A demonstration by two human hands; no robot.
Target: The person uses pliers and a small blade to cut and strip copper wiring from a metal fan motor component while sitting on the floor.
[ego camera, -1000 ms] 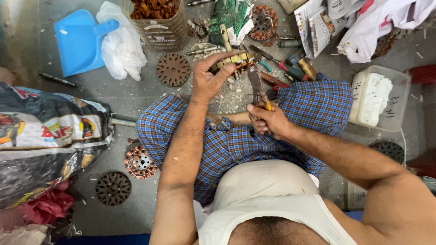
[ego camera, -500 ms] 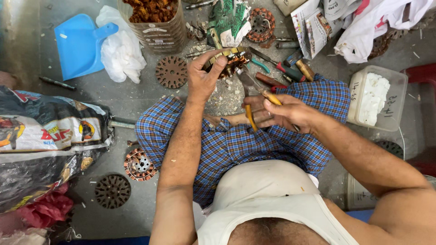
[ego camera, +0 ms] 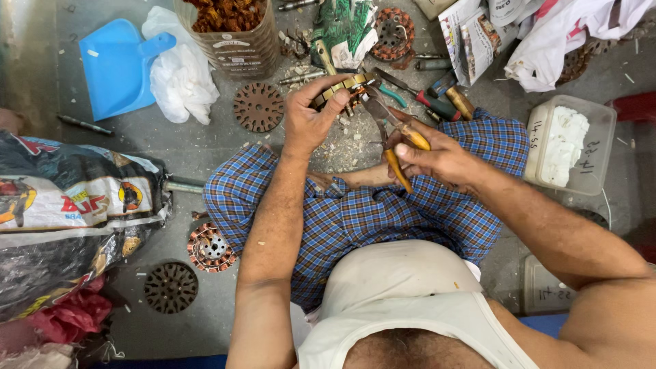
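One printed sack (ego camera: pixel 68 205) lies at nine o'clock, one blue dustpan (ego camera: pixel 113 65) at ten, and two bare toothed discs (ego camera: pixel 257 106) sit on the floor. At twelve, the left hand (ego camera: pixel 311 119) grips one copper-wound ring (ego camera: pixel 342 87), largely hidden by its fingers. The right hand (ego camera: pixel 444 160) is clamped on one pair of yellow-handled pliers (ego camera: pixel 393 133), whose nose meets the ring.

I sit on my repair workshop's concrete floor (ego camera: pixel 171 147), amid stator discs (ego camera: pixel 257 106), screwdrivers (ego camera: pixel 427 102) and copper scrap (ego camera: pixel 229 14).

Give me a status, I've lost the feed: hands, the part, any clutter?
Left hand grips ring-shaped stator. Right hand grips yellow-handled pliers, tips at stator. Loose hand tools lie close behind.
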